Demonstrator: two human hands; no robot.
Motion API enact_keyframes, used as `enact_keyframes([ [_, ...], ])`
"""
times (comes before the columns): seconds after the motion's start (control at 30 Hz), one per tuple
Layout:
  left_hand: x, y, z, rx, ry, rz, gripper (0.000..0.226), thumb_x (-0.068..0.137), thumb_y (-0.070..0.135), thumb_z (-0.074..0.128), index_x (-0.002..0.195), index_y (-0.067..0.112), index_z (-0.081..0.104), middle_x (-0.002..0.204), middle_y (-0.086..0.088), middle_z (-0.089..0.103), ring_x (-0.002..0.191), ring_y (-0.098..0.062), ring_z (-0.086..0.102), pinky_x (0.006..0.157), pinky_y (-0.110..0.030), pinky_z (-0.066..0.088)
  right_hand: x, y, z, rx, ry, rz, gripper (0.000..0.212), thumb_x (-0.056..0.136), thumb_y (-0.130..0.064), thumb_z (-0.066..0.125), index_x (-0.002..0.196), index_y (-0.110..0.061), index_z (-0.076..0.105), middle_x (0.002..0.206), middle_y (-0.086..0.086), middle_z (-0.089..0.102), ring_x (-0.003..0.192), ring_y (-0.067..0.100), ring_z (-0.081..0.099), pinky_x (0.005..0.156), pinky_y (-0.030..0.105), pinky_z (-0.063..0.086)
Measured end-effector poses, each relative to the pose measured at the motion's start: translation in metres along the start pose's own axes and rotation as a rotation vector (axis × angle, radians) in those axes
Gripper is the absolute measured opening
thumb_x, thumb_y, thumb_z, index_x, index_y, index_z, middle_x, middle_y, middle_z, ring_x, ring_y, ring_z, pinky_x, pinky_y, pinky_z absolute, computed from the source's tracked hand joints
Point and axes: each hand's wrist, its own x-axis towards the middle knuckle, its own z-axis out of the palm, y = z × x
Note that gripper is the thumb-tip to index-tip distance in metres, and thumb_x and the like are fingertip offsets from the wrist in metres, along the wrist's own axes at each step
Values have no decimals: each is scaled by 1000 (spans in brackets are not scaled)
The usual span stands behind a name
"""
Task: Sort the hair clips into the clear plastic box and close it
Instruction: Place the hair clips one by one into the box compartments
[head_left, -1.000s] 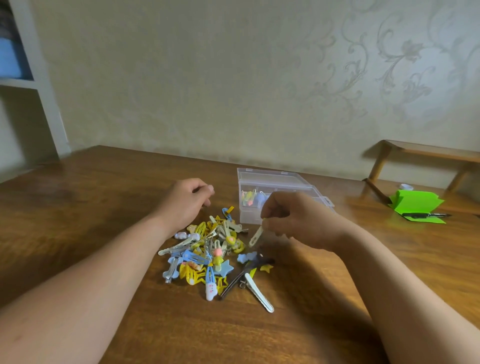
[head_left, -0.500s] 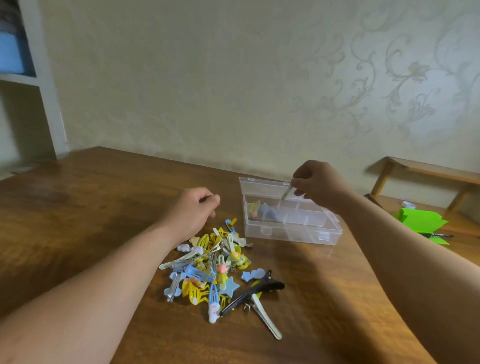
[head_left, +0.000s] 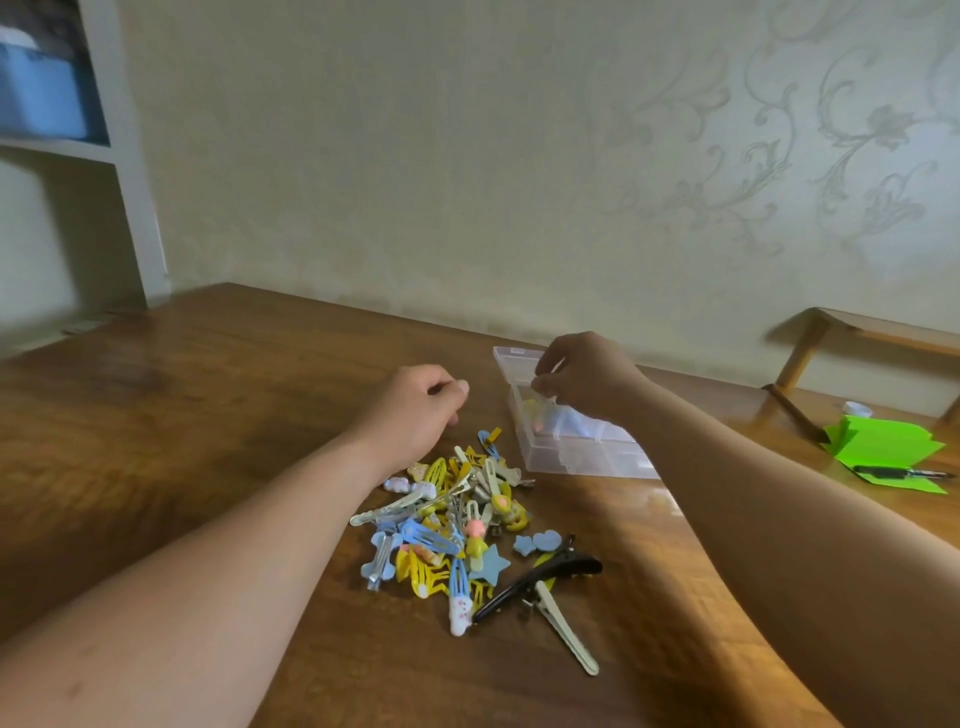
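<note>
Left hand (head_left: 415, 410) loosely curled, fingers tucked, holding nothing, hovering over the desk (head_left: 208, 395), pile of hair clips (head_left: 457, 525) mid-desk just below it, right hand (head_left: 582, 379) fingertips pinched together over the open clear plastic box (head_left: 571, 447) toward the far edge, anything held too blurred to tell

A brown wooden table (head_left: 218, 415) is seen, running to the wall; a pile of clips (head_left: 447, 514) in yellow, blue and white is spread on it near the middle; a black clip (head_left: 540, 579) and a long pale clip (head_left: 566, 629) are laid at the near right edge of the pile; a clear box (head_left: 576, 460) is set just behind the pile, its lid open; green paper (head_left: 883, 447) with a pen (head_left: 904, 473) on it is placed well apart, at the right.
</note>
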Motion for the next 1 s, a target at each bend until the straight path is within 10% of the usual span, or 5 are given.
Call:
enact_keyframes([
  [0.5, -2, 0, -1, 33, 1, 3, 31, 110, 42, 54, 99, 23, 76, 94, 6, 76, 96, -18, 70, 86, -37, 54, -78, 0, -21, 207, 182, -74, 11, 98, -27, 68, 91, -24, 75, 83, -8, 77, 74, 14, 70, 68, 32, 56],
  [0.77, -2, -1, -1, -16, 7, 10, 28, 108, 38, 58, 97, 23, 78, 90, 3, 77, 98, -22, 71, 98, -47, 56, -131, -7, -47, 136, -453, -289, 13, 96, -39, 75, 102, -28, 79, 95, -10, 78, 85, 6, 72, 82, 30, 58],
  [1.0, -6, 1, -1, -31, 19, 17, 26, 109, 33, 58, 101, 19, 79, 90, -1, 77, 89, -20, 72, 100, -52, 58, -134, -12, -30, 55, -528, -325, 18, 94, -42, 77, 108, -31, 76, 99, -15, 76, 90, 0, 70, 87, 29, 57],
])
